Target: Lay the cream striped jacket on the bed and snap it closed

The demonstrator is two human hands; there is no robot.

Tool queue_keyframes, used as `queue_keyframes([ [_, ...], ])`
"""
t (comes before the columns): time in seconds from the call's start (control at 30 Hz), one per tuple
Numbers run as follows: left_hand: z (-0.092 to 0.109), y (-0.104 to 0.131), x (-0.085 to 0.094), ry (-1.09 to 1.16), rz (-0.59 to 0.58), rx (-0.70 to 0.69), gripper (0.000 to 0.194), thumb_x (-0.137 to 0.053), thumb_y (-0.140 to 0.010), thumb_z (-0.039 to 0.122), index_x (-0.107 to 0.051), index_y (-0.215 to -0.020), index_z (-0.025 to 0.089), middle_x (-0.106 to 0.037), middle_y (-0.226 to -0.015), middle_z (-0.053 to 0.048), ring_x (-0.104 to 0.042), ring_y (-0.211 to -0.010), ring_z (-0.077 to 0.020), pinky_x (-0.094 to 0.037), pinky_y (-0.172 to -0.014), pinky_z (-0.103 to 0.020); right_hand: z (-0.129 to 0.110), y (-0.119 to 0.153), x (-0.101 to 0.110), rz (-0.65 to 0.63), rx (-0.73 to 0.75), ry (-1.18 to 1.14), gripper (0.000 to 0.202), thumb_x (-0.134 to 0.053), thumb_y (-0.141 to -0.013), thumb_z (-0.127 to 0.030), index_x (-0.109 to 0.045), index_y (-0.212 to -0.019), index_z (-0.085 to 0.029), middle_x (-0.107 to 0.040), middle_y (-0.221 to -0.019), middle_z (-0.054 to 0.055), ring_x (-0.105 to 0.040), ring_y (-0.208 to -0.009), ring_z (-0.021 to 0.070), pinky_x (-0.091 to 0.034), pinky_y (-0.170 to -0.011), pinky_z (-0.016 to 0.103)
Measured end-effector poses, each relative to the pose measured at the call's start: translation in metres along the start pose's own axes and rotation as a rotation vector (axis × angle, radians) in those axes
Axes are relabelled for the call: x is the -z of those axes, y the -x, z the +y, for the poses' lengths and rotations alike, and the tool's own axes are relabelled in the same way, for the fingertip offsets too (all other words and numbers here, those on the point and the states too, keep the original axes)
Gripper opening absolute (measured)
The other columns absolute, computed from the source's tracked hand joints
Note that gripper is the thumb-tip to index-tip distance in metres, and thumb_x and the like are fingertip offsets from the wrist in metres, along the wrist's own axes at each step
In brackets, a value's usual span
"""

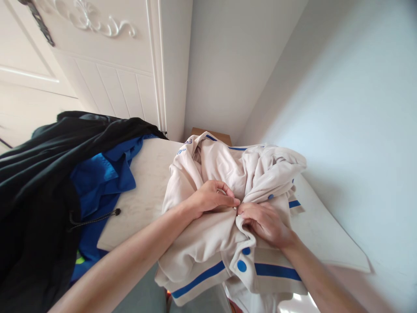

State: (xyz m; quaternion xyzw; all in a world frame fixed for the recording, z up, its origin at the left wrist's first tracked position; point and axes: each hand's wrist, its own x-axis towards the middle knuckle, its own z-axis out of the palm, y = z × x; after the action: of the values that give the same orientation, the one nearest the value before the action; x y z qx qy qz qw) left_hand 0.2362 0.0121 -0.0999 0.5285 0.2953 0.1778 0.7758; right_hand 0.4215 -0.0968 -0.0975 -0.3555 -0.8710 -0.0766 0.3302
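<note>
A cream jacket [195,248] with blue stripes and round blue snaps lies bunched on a pale board. My left hand [213,198] pinches the jacket's front edge near the middle, beside a small light snap. Right next to it, my right hand [262,219] grips the opposite front edge, its fingers curled around the fabric. The fingertips of both hands nearly meet at the opening. Two blue snaps [241,265] show on the placket below my right hand, and another sits above it.
Black clothing [39,174] and blue clothing [97,174] are heaped at the left, with a dark cord hanging over them. The pale board [146,174] extends under the jacket. A white wall [352,130] rises at the right, a panelled cabinet door [114,65] behind.
</note>
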Motion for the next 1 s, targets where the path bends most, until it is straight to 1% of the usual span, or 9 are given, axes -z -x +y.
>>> queue_keyframes([
  [0.1, 0.000, 0.001, -0.002, -0.017, 0.019, 0.002, 0.046, -0.095, -0.043, 0.036, -0.063, -0.068, 0.016, -0.069, -0.062, 0.001, -0.053, -0.053, -0.0077, -0.034, -0.051, -0.020, -0.001, 0.002, 0.000, -0.014, 0.005, -0.006, 0.015, -0.050, -0.099, -0.012, -0.058, -0.105, -0.022, -0.075, -0.089, 0.002, -0.073, -0.086, 0.0131, -0.053, -0.074, 0.023],
  [0.2, -0.002, 0.001, -0.005, -0.051, 0.030, -0.028, 0.044, -0.095, -0.046, 0.038, -0.064, -0.068, 0.016, -0.068, -0.060, 0.001, -0.054, -0.054, -0.0082, -0.036, -0.052, -0.020, -0.001, 0.008, -0.001, -0.018, 0.025, 0.070, 0.014, -0.049, -0.100, -0.014, -0.060, -0.106, -0.020, -0.074, -0.099, 0.005, -0.072, -0.094, 0.0142, -0.053, -0.078, 0.025],
  [0.3, -0.004, 0.003, -0.007, -0.070, 0.010, -0.053, 0.042, -0.094, -0.048, 0.039, -0.065, -0.068, 0.015, -0.066, -0.058, 0.002, -0.051, -0.052, -0.0075, -0.035, -0.050, -0.020, -0.001, 0.012, -0.002, 0.024, 0.017, 0.111, 0.015, -0.054, -0.098, -0.014, -0.062, -0.107, -0.021, -0.069, -0.106, 0.007, -0.069, -0.094, 0.0149, -0.054, -0.075, 0.025],
  [0.53, 0.001, 0.008, -0.008, 0.023, -0.029, -0.045, 0.044, -0.095, -0.046, 0.034, -0.062, -0.067, 0.015, -0.064, -0.055, 0.003, -0.047, -0.049, -0.0058, -0.030, -0.047, -0.019, -0.001, 0.013, -0.004, 0.062, 0.012, 0.131, 0.016, -0.056, -0.096, -0.009, -0.061, -0.105, -0.019, -0.070, -0.097, 0.007, -0.069, -0.089, 0.0149, -0.055, -0.071, 0.026],
  [0.67, 0.004, 0.012, -0.004, -0.006, -0.078, -0.039, 0.039, -0.093, -0.052, 0.033, -0.062, -0.067, 0.015, -0.061, -0.053, 0.004, -0.042, -0.046, -0.0042, -0.026, -0.045, -0.018, -0.004, 0.017, -0.005, 0.107, 0.019, 0.129, 0.011, -0.058, -0.096, -0.011, -0.060, -0.104, -0.018, -0.072, -0.095, 0.008, -0.070, -0.086, 0.0157, -0.055, -0.068, 0.027],
  [0.77, 0.006, 0.015, 0.003, 0.002, -0.176, -0.034, 0.031, -0.089, -0.060, 0.031, -0.066, -0.073, 0.015, -0.056, -0.051, 0.007, -0.039, -0.045, -0.0032, -0.025, -0.044, -0.017, -0.006, 0.018, -0.003, 0.144, 0.028, 0.139, 0.010, -0.058, -0.095, -0.011, -0.060, -0.102, -0.018, -0.072, -0.094, 0.008, -0.071, -0.084, 0.0152, -0.055, -0.070, 0.027],
  [0.83, 0.006, 0.016, 0.008, 0.010, -0.273, -0.042, 0.030, -0.088, -0.064, 0.031, -0.068, -0.079, 0.014, -0.058, -0.054, 0.006, -0.044, -0.047, -0.0037, -0.030, -0.046, -0.016, -0.007, 0.017, -0.003, 0.157, 0.027, 0.130, 0.011, -0.059, -0.095, -0.010, -0.061, -0.102, -0.019, -0.072, -0.094, 0.008, -0.071, -0.085, 0.0154, -0.056, -0.071, 0.027],
  [0.9, 0.005, 0.016, 0.012, -0.010, -0.336, -0.063, 0.032, -0.089, -0.065, 0.031, -0.069, -0.083, 0.014, -0.065, -0.061, 0.004, -0.053, -0.053, -0.0050, -0.037, -0.051, -0.016, -0.006, 0.015, -0.002, 0.141, 0.006, 0.058, 0.010, -0.059, -0.095, -0.012, -0.061, -0.103, -0.019, -0.072, -0.095, 0.008, -0.071, -0.086, 0.0159, -0.058, -0.073, 0.027],
  [1.0, 0.002, 0.014, 0.013, -0.049, -0.349, -0.100, 0.036, -0.090, -0.065, 0.034, -0.070, -0.086, 0.014, -0.072, -0.071, 0.000, -0.063, -0.063, -0.0075, -0.046, -0.061, -0.018, -0.003, 0.011, -0.003, 0.107, -0.053, -0.079, 0.006, -0.060, -0.097, -0.021, -0.061, -0.103, -0.020, -0.070, -0.097, 0.009, -0.071, -0.089, 0.0174, -0.060, -0.074, 0.028],
])
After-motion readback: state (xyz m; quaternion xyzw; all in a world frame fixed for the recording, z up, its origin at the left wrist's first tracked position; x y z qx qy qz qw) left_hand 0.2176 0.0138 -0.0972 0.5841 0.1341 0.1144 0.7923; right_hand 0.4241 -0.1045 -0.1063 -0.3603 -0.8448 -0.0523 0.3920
